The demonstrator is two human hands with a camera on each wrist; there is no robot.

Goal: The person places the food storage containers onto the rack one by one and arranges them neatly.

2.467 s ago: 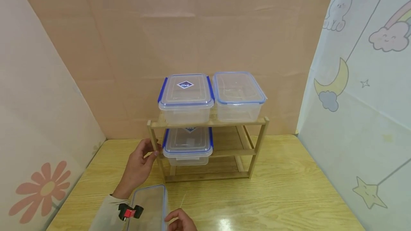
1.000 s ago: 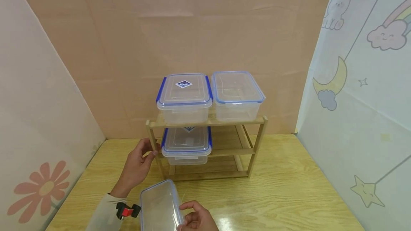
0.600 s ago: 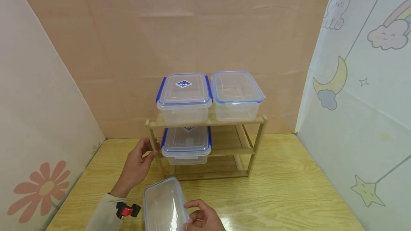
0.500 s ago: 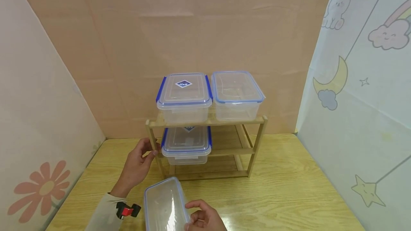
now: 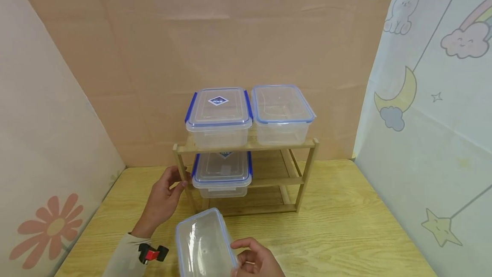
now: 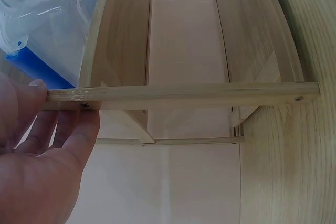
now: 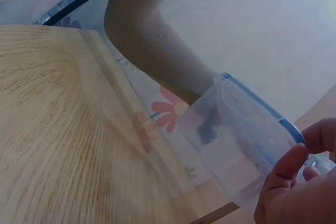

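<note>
My left hand grips the left front post of a small wooden rack. In the left wrist view its thumb and fingers close round that post. With my right hand I pinch the right edge of a clear plastic food container with a pale blue rim. It is tilted in front of the rack, its near end cut off by the frame. In the right wrist view the container appears raised off the table, thumb and fingers at its rim.
Two lidded containers stand on the top shelf, a dark-blue-clipped one and a pale-blue-rimmed one. Another dark-blue-clipped container sits on the middle shelf's left. Wood-grain table surrounds the rack; printed panels border the sides.
My right hand has brought the container rightward and further into view toward the rack, and it has turned clockwise. The left hand keeps its grip on the post.
</note>
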